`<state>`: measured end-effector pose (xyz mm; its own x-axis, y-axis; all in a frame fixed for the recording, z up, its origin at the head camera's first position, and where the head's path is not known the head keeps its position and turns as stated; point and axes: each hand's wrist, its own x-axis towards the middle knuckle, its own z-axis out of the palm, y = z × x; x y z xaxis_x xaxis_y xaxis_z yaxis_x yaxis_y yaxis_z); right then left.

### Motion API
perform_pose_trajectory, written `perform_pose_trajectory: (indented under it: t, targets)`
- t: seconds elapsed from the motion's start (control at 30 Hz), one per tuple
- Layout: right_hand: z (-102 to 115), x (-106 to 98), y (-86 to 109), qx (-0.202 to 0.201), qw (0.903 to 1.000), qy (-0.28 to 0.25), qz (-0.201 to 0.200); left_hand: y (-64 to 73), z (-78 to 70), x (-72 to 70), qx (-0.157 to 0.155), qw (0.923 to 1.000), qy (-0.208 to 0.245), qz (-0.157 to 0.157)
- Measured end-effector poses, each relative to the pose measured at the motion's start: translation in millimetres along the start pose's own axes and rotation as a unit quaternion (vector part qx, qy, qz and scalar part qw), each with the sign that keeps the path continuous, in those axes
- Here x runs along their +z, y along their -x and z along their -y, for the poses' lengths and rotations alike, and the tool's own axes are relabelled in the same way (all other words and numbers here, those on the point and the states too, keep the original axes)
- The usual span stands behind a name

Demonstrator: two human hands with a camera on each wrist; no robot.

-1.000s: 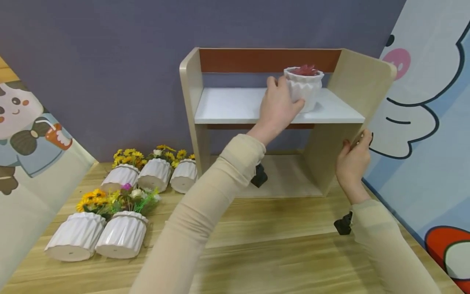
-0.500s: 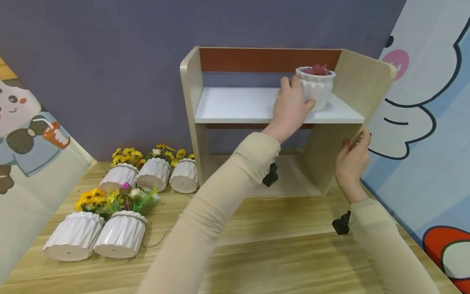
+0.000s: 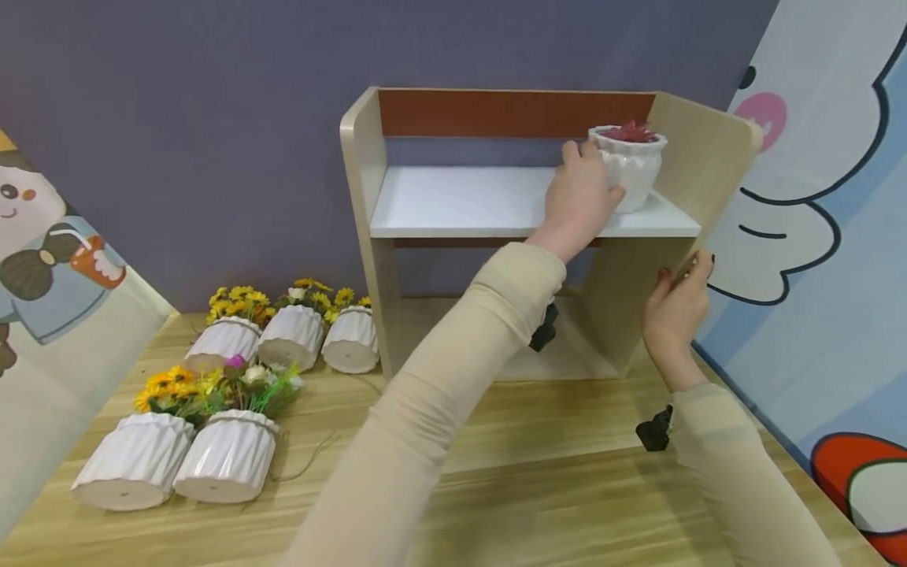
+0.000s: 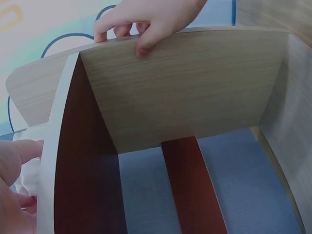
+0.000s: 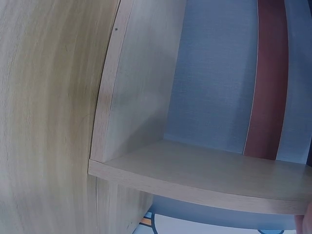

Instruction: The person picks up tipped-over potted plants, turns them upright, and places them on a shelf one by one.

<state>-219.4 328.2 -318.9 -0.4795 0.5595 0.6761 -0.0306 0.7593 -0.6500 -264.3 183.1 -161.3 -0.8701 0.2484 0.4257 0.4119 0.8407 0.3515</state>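
My left hand (image 3: 579,197) holds a white fluted pot (image 3: 633,175) with a red succulent (image 3: 631,132) in it, fingers on its left side. Upright, the pot stands at the right part of the white upper shelf (image 3: 460,201) of a small wooden bookshelf. In the left wrist view the left hand (image 4: 14,180) partly covers the pot (image 4: 30,170). My right hand (image 3: 676,315) grips the front edge of the right side panel (image 3: 701,161), thumb on the inner face. Only a bit of the right hand (image 5: 306,223) shows in the right wrist view.
Several white pots (image 3: 225,457) with artificial flowers lie tipped over on the wooden table (image 3: 524,480), left of the bookshelf. A thin strand of twine (image 3: 305,465) lies beside them. Behind stands a grey-blue wall (image 3: 212,118); a cartoon-printed wall (image 3: 829,228) is at the right.
My left hand and the succulent pot have moved right along the upper shelf, nearer the right side panel. My right hand keeps its grip on the panel.
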Motion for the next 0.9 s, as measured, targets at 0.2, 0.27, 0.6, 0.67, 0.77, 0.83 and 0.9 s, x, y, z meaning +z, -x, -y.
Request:
perform_pose_trajectory:
  t: [0.2, 0.27, 0.6, 0.67, 0.77, 0.83, 0.9]
  targets:
    - [5.7, 5.8, 3.1, 0.003, 0.9998, -0.005, 0.017, -1.7, 2.6, 3.2, -0.011, 0.9998, -0.007, -0.014]
    - [7.0, 7.7, 2.4, 0.0, 0.9997, -0.011, 0.02, -2.3, 5.0, 3.4, -0.012, 0.9998, -0.003, -0.018]
    - [4.8, 8.2, 2.5, -0.007, 0.9993, -0.032, 0.014, 8.9, 10.7, -5.5, 0.005, 0.9998, 0.018, 0.011]
    - [4.7, 8.4, 1.8, -0.01, 0.9994, -0.03, 0.012, 11.9, 11.5, -8.2, 0.012, 0.9997, 0.012, 0.017]
    - [4.5, 9.0, 1.2, -0.015, 0.9994, -0.03, 0.011, 16.2, 14.3, -11.0, 0.015, 0.9996, 0.002, 0.026]
    - [4.0, 9.2, 1.1, -0.014, 0.9993, -0.032, 0.011, 19.0, 17.0, -12.6, 0.014, 0.9994, -0.002, 0.032]
    - [3.5, 9.1, 1.4, -0.01, 0.9993, -0.035, 0.009, 22.4, 20.0, -14.6, 0.015, 0.9991, -0.002, 0.039]
